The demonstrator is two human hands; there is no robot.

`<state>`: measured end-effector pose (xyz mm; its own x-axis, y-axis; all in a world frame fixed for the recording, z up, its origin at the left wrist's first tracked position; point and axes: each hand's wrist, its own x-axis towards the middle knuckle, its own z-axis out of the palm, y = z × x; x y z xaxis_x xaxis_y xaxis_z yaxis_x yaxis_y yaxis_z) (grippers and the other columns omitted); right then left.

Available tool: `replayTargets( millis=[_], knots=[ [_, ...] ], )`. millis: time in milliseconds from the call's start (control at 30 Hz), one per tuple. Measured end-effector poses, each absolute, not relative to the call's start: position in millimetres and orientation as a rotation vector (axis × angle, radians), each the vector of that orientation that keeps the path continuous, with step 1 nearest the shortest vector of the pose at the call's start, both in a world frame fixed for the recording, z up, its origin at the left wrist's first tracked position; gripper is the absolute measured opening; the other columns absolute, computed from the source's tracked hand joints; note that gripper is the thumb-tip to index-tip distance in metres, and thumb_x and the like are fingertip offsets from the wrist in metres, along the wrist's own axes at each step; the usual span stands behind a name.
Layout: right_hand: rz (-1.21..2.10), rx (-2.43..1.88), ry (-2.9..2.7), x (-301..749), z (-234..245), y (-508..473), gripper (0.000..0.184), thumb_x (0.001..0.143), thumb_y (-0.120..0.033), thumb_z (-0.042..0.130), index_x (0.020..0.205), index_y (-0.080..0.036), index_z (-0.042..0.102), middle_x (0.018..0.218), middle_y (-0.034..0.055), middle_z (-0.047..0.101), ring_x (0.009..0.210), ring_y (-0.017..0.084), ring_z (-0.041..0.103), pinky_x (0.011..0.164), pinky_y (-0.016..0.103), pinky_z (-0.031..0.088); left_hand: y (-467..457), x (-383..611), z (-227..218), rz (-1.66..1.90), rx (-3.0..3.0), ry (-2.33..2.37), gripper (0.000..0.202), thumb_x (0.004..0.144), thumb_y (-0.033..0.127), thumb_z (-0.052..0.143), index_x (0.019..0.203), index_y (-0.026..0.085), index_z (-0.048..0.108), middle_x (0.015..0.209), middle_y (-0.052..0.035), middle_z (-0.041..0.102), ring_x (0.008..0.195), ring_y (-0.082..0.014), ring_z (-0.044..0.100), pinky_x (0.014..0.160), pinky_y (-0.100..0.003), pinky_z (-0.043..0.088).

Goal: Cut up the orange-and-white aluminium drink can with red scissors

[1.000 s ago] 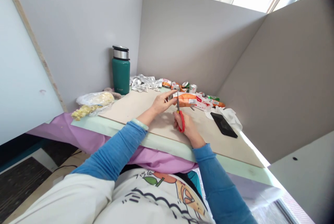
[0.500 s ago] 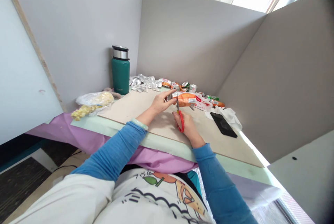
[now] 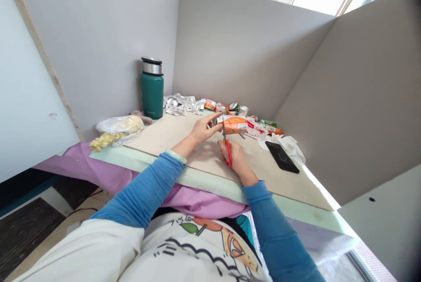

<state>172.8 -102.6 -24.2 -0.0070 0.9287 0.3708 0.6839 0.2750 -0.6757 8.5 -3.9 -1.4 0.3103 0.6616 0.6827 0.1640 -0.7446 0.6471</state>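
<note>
An orange and silver drink can [image 3: 234,124] lies on its side above the board, its end gripped by my left hand [image 3: 202,129]. My right hand [image 3: 234,155] is closed round the red handles of a pair of scissors [image 3: 227,147]. The scissor blades point away from me and reach the can close to my left fingertips. How deep they sit in the metal I cannot tell. Behind the can lies a red and white printed piece [image 3: 255,129].
Crumpled silver sheet pieces [image 3: 184,103] and several cans [image 3: 221,107] line the back. A green bottle [image 3: 152,89] stands back left, near a plastic bag [image 3: 120,124] and yellow clump [image 3: 105,141]. A black phone [image 3: 282,157] and white tissue [image 3: 292,148] lie right on the beige board [image 3: 164,137].
The orange can has turned slightly, showing more of its pale print. Both hands and the scissors stay in nearly the same place.
</note>
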Motion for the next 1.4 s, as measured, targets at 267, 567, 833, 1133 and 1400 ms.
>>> replayTargets(
  millis=[267, 567, 833, 1133, 1400],
  knots=[
    [0.359, -1.484, -1.730, 174.4, -25.3, -100.6, 0.040, 0.093, -0.056, 0.055, 0.069, -0.025, 0.054, 0.053, 0.0032, 0.061, 0.056, 0.023, 0.063, 0.056, 0.033, 0.046, -4.2, 7.2, -0.6, 1.458, 2.142, 0.823, 0.066, 0.088, 0.046, 0.068, 0.146, 0.016, 0.060, 0.108, -0.0071, 0.076, 0.073, -0.0119, 0.061, 0.074, -0.025, 0.052],
    [0.339, -1.495, -1.721, 175.2, -26.4, -99.8, 0.042, 0.093, -0.059, 0.054, 0.070, -0.024, 0.054, 0.052, 0.0012, 0.060, 0.055, 0.022, 0.061, 0.055, 0.032, 0.045, -3.8, 8.1, -1.0, 1.443, 2.119, 0.807, 0.063, 0.088, 0.045, 0.067, 0.144, 0.018, 0.062, 0.114, -0.0073, 0.076, 0.074, -0.0118, 0.061, 0.074, -0.025, 0.052],
    [0.351, -1.489, -1.723, 174.8, -23.4, -101.6, 0.044, 0.092, -0.061, 0.055, 0.069, -0.024, 0.053, 0.053, 0.0014, 0.059, 0.055, 0.021, 0.060, 0.056, 0.032, 0.045, -5.0, 7.7, 0.0, 1.428, 2.109, 0.803, 0.062, 0.089, 0.044, 0.067, 0.145, 0.019, 0.061, 0.118, -0.0078, 0.075, 0.073, -0.0115, 0.061, 0.070, -0.023, 0.051],
    [0.324, -1.516, -1.710, 175.1, -23.3, -101.1, 0.044, 0.092, -0.061, 0.056, 0.070, -0.023, 0.056, 0.054, 0.0013, 0.060, 0.059, 0.021, 0.061, 0.060, 0.031, 0.046, -6.8, 8.1, 1.0, 1.404, 2.107, 0.812, 0.063, 0.090, 0.044, 0.066, 0.147, 0.017, 0.059, 0.121, -0.0082, 0.074, 0.075, -0.0114, 0.061, 0.071, -0.023, 0.052],
    [0.431, -1.503, -1.732, 175.0, -23.9, -102.2, 0.047, 0.093, -0.065, 0.052, 0.070, -0.024, 0.054, 0.055, 0.0028, 0.061, 0.056, 0.022, 0.060, 0.056, 0.032, 0.047, -9.4, 7.2, 2.4, 1.414, 2.149, 0.838, 0.061, 0.090, 0.044, 0.067, 0.145, 0.017, 0.061, 0.106, -0.0072, 0.077, 0.074, -0.0132, 0.062, 0.074, -0.026, 0.052]
  ],
)
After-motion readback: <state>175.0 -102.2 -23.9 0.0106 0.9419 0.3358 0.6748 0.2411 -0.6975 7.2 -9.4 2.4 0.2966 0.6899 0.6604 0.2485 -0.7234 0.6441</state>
